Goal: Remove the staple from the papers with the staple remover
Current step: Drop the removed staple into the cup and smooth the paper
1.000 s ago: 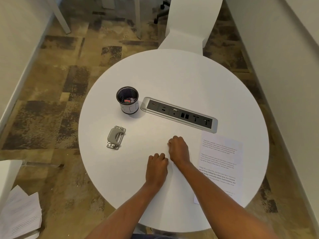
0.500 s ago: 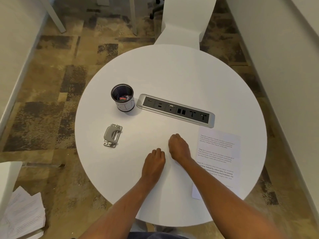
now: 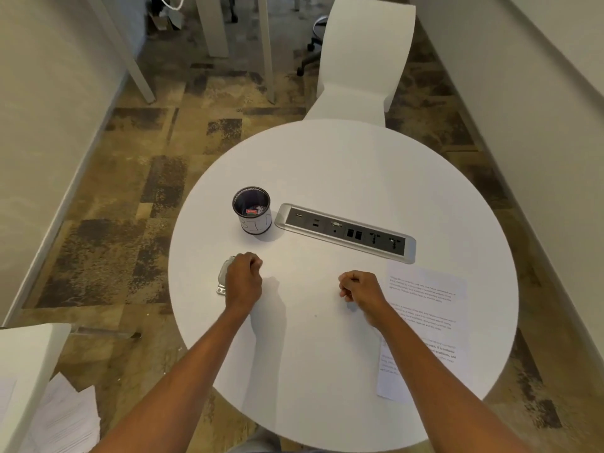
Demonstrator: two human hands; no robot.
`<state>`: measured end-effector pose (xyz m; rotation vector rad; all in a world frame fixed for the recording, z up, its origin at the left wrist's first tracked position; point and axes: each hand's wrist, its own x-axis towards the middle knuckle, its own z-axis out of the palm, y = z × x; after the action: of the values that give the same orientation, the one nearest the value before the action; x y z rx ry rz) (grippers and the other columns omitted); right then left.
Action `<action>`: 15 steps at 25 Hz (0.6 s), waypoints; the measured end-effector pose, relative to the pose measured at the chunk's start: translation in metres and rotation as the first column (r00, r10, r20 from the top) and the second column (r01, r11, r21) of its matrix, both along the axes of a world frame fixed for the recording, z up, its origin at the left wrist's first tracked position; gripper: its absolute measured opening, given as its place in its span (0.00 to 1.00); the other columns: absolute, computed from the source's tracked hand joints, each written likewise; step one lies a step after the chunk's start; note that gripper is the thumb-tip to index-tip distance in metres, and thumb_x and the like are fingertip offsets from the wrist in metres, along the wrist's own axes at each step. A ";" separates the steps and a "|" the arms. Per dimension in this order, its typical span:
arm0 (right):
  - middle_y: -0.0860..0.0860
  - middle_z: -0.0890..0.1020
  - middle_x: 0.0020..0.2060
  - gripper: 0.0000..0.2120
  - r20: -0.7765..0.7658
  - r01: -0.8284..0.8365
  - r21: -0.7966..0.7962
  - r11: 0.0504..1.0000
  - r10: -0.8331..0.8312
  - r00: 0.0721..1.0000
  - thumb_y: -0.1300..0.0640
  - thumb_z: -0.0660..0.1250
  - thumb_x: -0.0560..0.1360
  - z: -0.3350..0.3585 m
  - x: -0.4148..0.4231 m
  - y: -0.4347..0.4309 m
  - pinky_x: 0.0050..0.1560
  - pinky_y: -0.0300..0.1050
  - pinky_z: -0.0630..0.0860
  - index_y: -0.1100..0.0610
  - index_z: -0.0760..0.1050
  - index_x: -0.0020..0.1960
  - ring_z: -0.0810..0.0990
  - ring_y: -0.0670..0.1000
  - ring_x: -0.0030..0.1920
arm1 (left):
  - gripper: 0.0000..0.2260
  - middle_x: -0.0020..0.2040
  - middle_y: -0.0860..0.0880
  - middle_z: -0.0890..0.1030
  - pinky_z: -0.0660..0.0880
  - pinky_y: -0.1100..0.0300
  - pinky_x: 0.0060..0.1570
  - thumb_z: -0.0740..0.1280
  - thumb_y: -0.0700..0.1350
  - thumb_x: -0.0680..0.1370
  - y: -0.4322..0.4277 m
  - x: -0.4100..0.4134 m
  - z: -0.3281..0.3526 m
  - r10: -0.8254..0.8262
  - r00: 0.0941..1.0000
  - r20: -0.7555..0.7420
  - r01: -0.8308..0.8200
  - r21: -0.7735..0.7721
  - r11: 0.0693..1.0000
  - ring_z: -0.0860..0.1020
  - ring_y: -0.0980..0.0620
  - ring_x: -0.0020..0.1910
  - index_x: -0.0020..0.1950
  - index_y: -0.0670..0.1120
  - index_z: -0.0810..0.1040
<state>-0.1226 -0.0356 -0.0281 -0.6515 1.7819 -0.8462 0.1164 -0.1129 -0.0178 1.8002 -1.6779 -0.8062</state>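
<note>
The grey metal staple remover (image 3: 224, 278) lies on the left part of the round white table (image 3: 327, 178). My left hand (image 3: 244, 282) sits over it with curled fingers and covers most of it; whether the fingers grip it is hidden. My right hand (image 3: 359, 287) rests as a loose fist near the table's middle and holds nothing. The printed papers (image 3: 428, 308) lie flat to the right of that hand, partly under my right forearm. I cannot make out the staple.
A black mesh cup (image 3: 252, 210) with small items stands beyond the left hand. A silver socket panel (image 3: 344, 233) is set into the table's middle. A white chair (image 3: 359, 60) stands behind the table. Loose sheets (image 3: 62, 416) lie on the floor at lower left.
My left hand moved left from the table's middle onto the staple remover. My right hand shifted slightly right, toward the papers. The camera view tilted up.
</note>
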 end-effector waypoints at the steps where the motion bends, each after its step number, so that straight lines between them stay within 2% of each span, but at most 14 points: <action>1: 0.56 0.81 0.37 0.07 0.000 -0.014 -0.014 1.000 0.014 1.000 0.67 0.62 0.78 0.004 0.007 -0.008 0.34 0.41 0.76 0.66 0.79 0.47 0.78 0.50 0.33 | 0.06 0.43 0.39 0.81 0.73 0.50 0.43 0.63 0.33 0.77 -0.007 0.004 0.006 0.015 1.000 -0.005 -0.015 -0.013 1.000 0.77 0.43 0.42 0.42 0.37 0.78; 5: 0.54 0.80 0.34 0.06 0.005 -0.068 -0.079 0.995 0.069 0.998 0.66 0.64 0.77 0.028 0.032 -0.046 0.32 0.38 0.74 0.65 0.79 0.46 0.78 0.48 0.31 | 0.05 0.41 0.40 0.81 0.71 0.55 0.40 0.64 0.35 0.78 -0.039 0.006 0.030 0.006 0.997 -0.080 -0.012 -0.062 0.998 0.78 0.42 0.41 0.45 0.37 0.79; 9: 0.53 0.79 0.32 0.06 -0.026 -0.143 -0.160 0.977 0.140 0.990 0.65 0.64 0.77 0.055 0.058 -0.100 0.32 0.39 0.74 0.65 0.80 0.46 0.77 0.46 0.30 | 0.04 0.43 0.40 0.83 0.71 0.58 0.42 0.66 0.36 0.77 -0.092 0.005 0.050 -0.005 0.996 -0.086 -0.006 -0.124 0.992 0.79 0.44 0.43 0.46 0.38 0.81; 13: 0.54 0.78 0.30 0.06 -0.027 -0.185 -0.232 0.955 0.184 0.983 0.67 0.64 0.76 0.077 0.083 -0.155 0.31 0.40 0.72 0.63 0.78 0.42 0.76 0.48 0.28 | 0.07 0.48 0.39 0.83 0.77 0.52 0.52 0.66 0.34 0.75 -0.146 0.003 0.054 -0.015 0.997 -0.072 0.013 -0.026 1.000 0.80 0.42 0.50 0.51 0.38 0.81; 15: 0.54 0.77 0.30 0.06 -0.058 -0.208 -0.249 0.946 0.199 0.978 0.67 0.65 0.75 0.081 0.092 -0.180 0.30 0.40 0.71 0.62 0.79 0.41 0.75 0.48 0.28 | 0.09 0.47 0.40 0.83 0.77 0.55 0.50 0.64 0.33 0.76 -0.160 0.005 0.052 -0.016 0.997 -0.072 0.015 -0.010 1.000 0.80 0.43 0.49 0.54 0.40 0.80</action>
<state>-0.0309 -0.2154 0.0527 -1.0041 1.6139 -0.9328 0.1210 -0.2727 0.0347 1.7328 -1.6489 -0.8587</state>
